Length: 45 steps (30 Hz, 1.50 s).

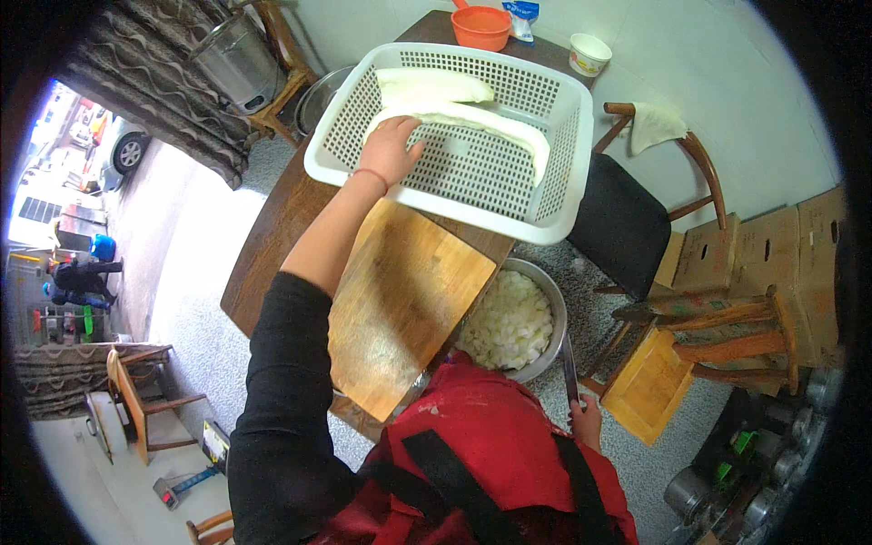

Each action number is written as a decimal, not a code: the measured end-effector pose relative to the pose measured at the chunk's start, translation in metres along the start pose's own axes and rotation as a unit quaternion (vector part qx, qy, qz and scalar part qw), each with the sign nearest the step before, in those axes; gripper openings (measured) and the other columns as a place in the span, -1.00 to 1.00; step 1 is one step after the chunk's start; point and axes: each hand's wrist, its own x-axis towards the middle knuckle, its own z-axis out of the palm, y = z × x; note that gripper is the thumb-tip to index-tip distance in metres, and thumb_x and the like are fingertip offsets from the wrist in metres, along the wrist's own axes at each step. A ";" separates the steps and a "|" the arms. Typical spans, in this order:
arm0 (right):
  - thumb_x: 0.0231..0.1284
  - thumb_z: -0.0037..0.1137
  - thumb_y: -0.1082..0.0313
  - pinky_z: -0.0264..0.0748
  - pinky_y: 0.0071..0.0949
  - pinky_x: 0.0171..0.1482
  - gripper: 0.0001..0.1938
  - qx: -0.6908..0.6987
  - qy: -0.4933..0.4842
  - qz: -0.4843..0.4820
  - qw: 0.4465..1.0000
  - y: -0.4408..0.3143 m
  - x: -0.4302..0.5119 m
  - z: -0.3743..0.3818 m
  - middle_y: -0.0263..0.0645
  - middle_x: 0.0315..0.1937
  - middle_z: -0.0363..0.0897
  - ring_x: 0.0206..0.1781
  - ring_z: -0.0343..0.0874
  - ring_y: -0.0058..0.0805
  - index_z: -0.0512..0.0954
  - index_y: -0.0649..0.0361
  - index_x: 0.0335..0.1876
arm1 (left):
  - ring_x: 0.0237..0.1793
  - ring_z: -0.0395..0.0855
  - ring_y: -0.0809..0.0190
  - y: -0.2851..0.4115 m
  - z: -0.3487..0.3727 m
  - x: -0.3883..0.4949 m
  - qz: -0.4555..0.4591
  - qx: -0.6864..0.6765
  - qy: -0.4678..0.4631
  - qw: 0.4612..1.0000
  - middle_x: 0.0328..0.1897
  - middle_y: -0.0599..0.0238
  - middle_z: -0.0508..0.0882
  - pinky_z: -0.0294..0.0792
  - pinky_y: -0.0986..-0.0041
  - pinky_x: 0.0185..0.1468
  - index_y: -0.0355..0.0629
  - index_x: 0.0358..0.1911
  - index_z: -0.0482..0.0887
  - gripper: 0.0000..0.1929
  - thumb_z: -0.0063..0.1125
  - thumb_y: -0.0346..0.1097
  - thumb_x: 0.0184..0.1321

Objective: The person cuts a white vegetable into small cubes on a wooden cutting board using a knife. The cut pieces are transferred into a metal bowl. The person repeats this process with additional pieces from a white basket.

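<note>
My left hand [393, 151] reaches into a white plastic basket [446, 210] with slotted walls. Its fingers lie over the left end of a long, curved piece of pale peeled gourd [477, 122]; whether they grip it is hard to see. Behind that lies a shorter gourd piece [432, 86]. Low at my right side, my right hand [586, 417] holds a knife [569, 368] by its handle, the blade directed away from me. Between my body and the basket is a wooden cutting board [409, 293], wet on its surface. A metal basin [560, 313] full of pale diced pieces [511, 320] stands right of the board.
The basket and board rest on a brown wooden table [272, 259]. An orange dipper [480, 30], a blue-and-white bag [523, 20] and a paper bowl [590, 54] stand behind the basket. Chairs [623, 225] and cardboard boxes [763, 259] are at the right.
</note>
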 end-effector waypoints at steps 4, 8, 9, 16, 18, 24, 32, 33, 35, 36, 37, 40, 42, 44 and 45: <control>0.31 0.17 0.27 0.52 -0.33 -0.44 -0.70 -0.010 0.005 0.038 0.999 -0.005 -0.027 0.000 -0.15 -0.55 0.61 -0.55 0.62 -0.36 0.54 0.24 0.07 | 0.23 0.54 -0.04 -0.033 0.040 0.060 -0.026 0.106 -0.047 0.993 0.29 0.10 0.56 0.37 0.19 0.34 -0.09 0.20 0.57 -0.54 0.15 -0.22 0.21; 0.29 0.22 0.26 0.51 -0.35 -0.44 -0.65 -0.115 0.008 0.011 0.993 0.030 -0.045 -0.011 -0.15 -0.50 0.62 -0.51 0.61 -0.41 0.52 0.28 0.09 | 0.37 0.44 -0.01 -0.061 0.067 0.095 -0.194 0.108 -0.200 0.954 0.34 0.18 0.52 0.36 0.12 0.35 -0.08 0.19 0.56 -0.56 0.16 -0.24 0.20; 0.29 0.23 0.24 0.51 -0.37 -0.43 -0.62 -0.088 -0.009 0.036 0.995 0.045 -0.045 -0.014 -0.14 -0.48 0.62 -0.49 0.60 -0.42 0.50 0.31 0.10 | 0.37 0.44 -0.01 -0.063 0.072 0.096 -0.222 0.091 -0.197 0.951 0.34 0.18 0.52 0.36 0.10 0.34 -0.07 0.19 0.56 -0.55 0.18 -0.22 0.20; 0.20 0.20 0.26 0.55 -0.30 -0.25 -0.60 0.125 -0.043 0.127 0.983 0.148 0.001 0.000 0.01 -0.30 0.64 -0.30 0.65 -0.32 0.50 0.37 0.06 | 0.15 0.65 -0.02 -0.071 0.076 0.080 -0.241 0.114 -0.235 0.935 0.13 0.14 0.69 0.48 0.13 0.21 -0.05 0.04 0.72 -0.57 0.27 -0.09 0.09; 0.20 0.19 0.26 0.55 -0.29 -0.23 -0.61 0.024 -0.066 0.130 0.989 0.143 0.026 0.006 0.02 -0.29 0.64 -0.29 0.64 -0.30 0.50 0.37 0.05 | 0.08 0.69 0.03 -0.072 0.074 0.076 -0.238 0.121 -0.310 0.913 0.05 0.14 0.73 0.51 0.16 0.17 -0.06 -0.01 0.77 -0.60 0.28 -0.08 0.07; 0.17 0.17 0.28 0.54 -0.27 -0.19 -0.62 -0.106 -0.113 0.088 0.984 0.070 0.071 0.014 0.04 -0.27 0.63 -0.25 0.64 -0.23 0.51 0.37 0.04 | -0.02 0.74 0.05 -0.065 0.045 0.067 -0.158 0.157 -0.168 0.960 -0.07 0.13 0.76 0.56 0.17 0.02 -0.01 -0.09 0.78 -0.72 0.12 -0.20 0.18; 0.14 0.14 0.29 0.53 -0.23 -0.12 -0.63 -0.149 -0.139 0.006 0.979 0.027 0.089 0.019 0.07 -0.25 0.63 -0.20 0.64 -0.15 0.51 0.37 0.02 | -0.14 0.74 0.01 0.003 -0.100 0.091 -0.014 0.215 0.057 0.975 -0.22 0.18 0.75 0.58 0.17 -0.10 -0.04 -0.26 0.73 -0.83 0.11 -0.23 0.16; 0.14 0.14 0.29 0.53 -0.23 -0.12 -0.63 -0.152 -0.142 -0.003 0.978 0.027 0.090 0.019 0.07 -0.25 0.63 -0.19 0.64 -0.14 0.51 0.36 0.01 | -0.14 0.74 0.01 0.014 -0.122 0.083 -0.015 0.216 0.069 0.974 -0.22 0.18 0.74 0.58 0.17 -0.11 -0.04 -0.27 0.73 -0.83 0.12 -0.23 0.16; 0.13 0.13 0.30 0.52 -0.22 -0.10 -0.63 -0.159 -0.147 -0.025 0.976 0.027 0.092 0.019 0.08 -0.24 0.63 -0.18 0.64 -0.12 0.51 0.36 0.01 | -0.15 0.74 0.03 0.032 -0.166 0.054 -0.036 0.220 0.079 0.972 -0.22 0.20 0.74 0.59 0.19 -0.14 -0.04 -0.28 0.73 -0.83 0.13 -0.22 0.14; 0.13 0.13 0.30 0.52 -0.21 -0.09 -0.63 -0.161 -0.149 -0.037 0.975 0.028 0.094 0.019 0.08 -0.24 0.63 -0.18 0.64 -0.11 0.51 0.36 0.01 | -0.17 0.75 0.04 0.040 -0.186 0.035 -0.088 0.228 0.066 0.967 -0.23 0.22 0.75 0.60 0.19 -0.13 -0.03 -0.29 0.74 -0.83 0.13 -0.20 0.15; 0.12 0.12 0.30 0.52 -0.21 -0.08 -0.63 -0.162 -0.152 -0.048 0.974 0.031 0.095 0.019 0.09 -0.23 0.63 -0.17 0.64 -0.10 0.51 0.36 0.00 | -0.20 0.76 0.05 0.047 -0.204 0.012 -0.146 0.224 0.069 0.961 -0.27 0.24 0.76 0.59 0.20 -0.15 0.01 -0.28 0.74 -0.81 0.17 -0.11 0.17; 0.11 0.11 0.31 0.51 -0.19 -0.06 -0.64 -0.170 -0.162 -0.085 0.968 0.042 0.100 0.016 0.10 -0.22 0.63 -0.15 0.63 -0.07 0.52 0.36 -0.01 | -0.17 0.76 0.02 0.069 -0.239 -0.083 -0.269 0.145 0.099 0.947 -0.23 0.15 0.78 0.57 0.19 -0.11 0.07 -0.22 0.78 -0.62 0.22 0.17 0.12; 0.11 0.10 0.31 0.51 -0.19 -0.04 -0.64 -0.177 -0.166 -0.116 0.963 0.052 0.104 0.011 0.10 -0.22 0.63 -0.14 0.63 -0.04 0.52 0.36 -0.01 | -0.15 0.74 -0.05 0.084 -0.247 -0.150 -0.359 0.106 0.039 0.926 -0.25 0.06 0.77 0.53 0.13 -0.05 -0.03 -0.15 0.78 -0.51 0.18 0.21 0.06; 0.10 0.10 0.32 0.51 -0.18 -0.03 -0.64 -0.184 -0.163 -0.142 0.959 0.058 0.104 0.004 0.11 -0.21 0.63 -0.13 0.63 -0.02 0.52 0.36 -0.02 | -0.16 0.73 -0.09 0.103 -0.239 -0.221 -0.418 0.040 0.054 0.906 -0.24 -0.02 0.76 0.51 0.15 -0.04 -0.12 -0.18 0.77 -0.48 0.19 0.18 0.00; 0.09 0.09 0.32 0.50 -0.17 -0.02 -0.64 -0.189 -0.159 -0.155 0.957 0.059 0.103 0.001 0.12 -0.21 0.63 -0.12 0.63 -0.01 0.52 0.36 -0.02 | -0.17 0.74 -0.08 0.110 -0.233 -0.252 -0.456 0.016 0.035 0.889 -0.25 -0.02 0.76 0.51 0.17 -0.04 -0.13 -0.18 0.77 -0.48 0.21 0.16 -0.03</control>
